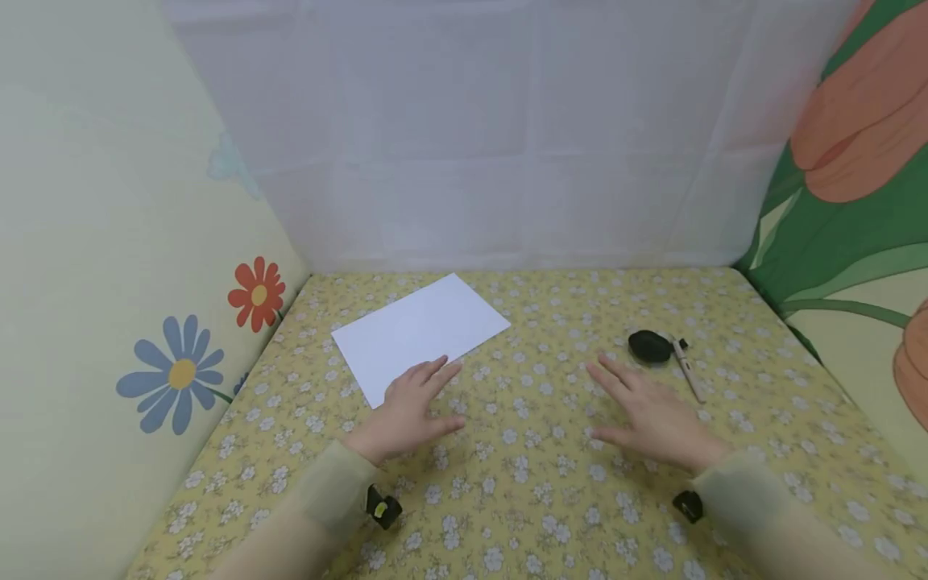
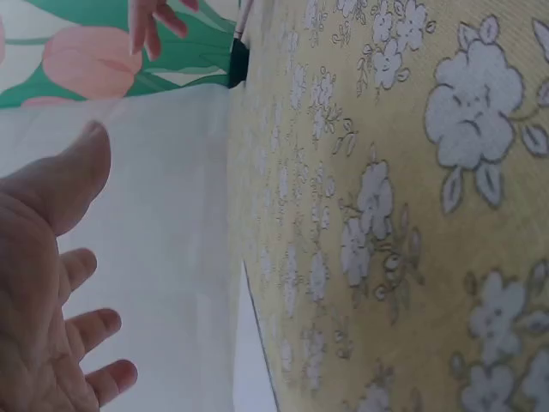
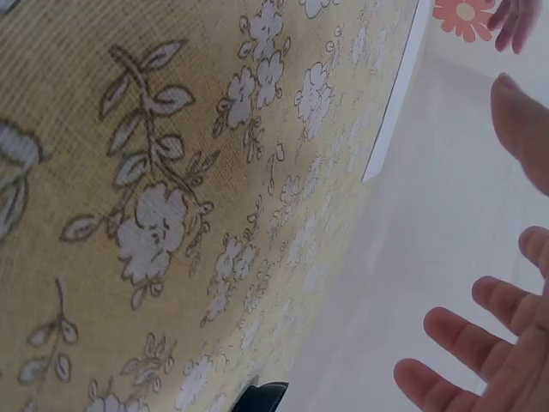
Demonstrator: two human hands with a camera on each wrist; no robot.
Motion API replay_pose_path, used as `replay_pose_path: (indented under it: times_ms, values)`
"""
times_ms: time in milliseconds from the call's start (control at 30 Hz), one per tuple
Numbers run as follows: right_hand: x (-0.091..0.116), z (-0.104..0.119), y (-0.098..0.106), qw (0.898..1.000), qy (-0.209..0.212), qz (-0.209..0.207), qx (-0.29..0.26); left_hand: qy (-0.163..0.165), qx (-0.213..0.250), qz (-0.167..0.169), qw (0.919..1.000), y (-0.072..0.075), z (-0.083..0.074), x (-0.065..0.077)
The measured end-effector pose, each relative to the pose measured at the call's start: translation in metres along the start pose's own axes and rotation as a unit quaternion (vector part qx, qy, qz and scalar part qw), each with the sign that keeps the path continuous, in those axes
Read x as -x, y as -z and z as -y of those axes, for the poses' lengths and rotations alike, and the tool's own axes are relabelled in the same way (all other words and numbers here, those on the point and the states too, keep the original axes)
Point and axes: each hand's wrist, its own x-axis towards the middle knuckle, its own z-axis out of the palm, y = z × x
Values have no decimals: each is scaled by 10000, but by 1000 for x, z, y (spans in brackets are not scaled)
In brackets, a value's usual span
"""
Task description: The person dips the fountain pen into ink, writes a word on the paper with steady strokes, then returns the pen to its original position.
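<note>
Head view: soft, even, medium-bright light, flat contrast; source out of frame. Paper [image 1: 420, 334], left of centre, is the brightest patch, surface detail washed out. Backdrop sheet [image 1: 522, 145] across the top reads dull grey-lavender, faint crease shading. Black object [image 1: 650, 346], right of centre, sinks to near-black. Left grip [image 1: 409, 411] and right grip [image 1: 652, 415] slightly soft. Wide-angle stretch toward lower corners.

Wrist views: image rolled sideways. Tabletop [image 1: 536, 499] print and weave crisp up close, softening with distance. Backdrop pale, low detail. Left wrist: palm at left edge shaded. Right wrist: upper-right corner soft.
</note>
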Motion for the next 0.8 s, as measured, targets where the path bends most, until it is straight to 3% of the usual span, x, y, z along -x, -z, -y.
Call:
replay_pose_path:
  times_ms: [133, 267, 433, 567, 633, 733, 800]
  values:
    - [-3, -3, -4, 9996, -240, 3, -133, 675, 558, -273, 9958, -3, 4, -5]
    - [-7, -4, -8, 9990, -346, -76, -270, 1278, 1429, -531, 9800, -4, 13, -7]
    - [-15, -2, -13, 9980, -412, -131, -466, 1883, 2525, -760, 9460, -3, 30, -6]
    - [-23, 0, -17, 9970, -424, -121, -628, 2352, 3265, -1003, 9100, 1, 46, -8]
    - [-28, 1, -18, 9961, -431, -151, -759, 2581, 3578, -1063, 8911, 4, 52, -9]
    - [-36, 3, -19, 9925, -542, -116, -1089, 2947, 3778, -1080, 8711, 8, 60, -9]
    - [-42, 5, -20, 9891, -663, -13, -1313, 3192, 3967, -1112, 8534, 10, 65, -10]
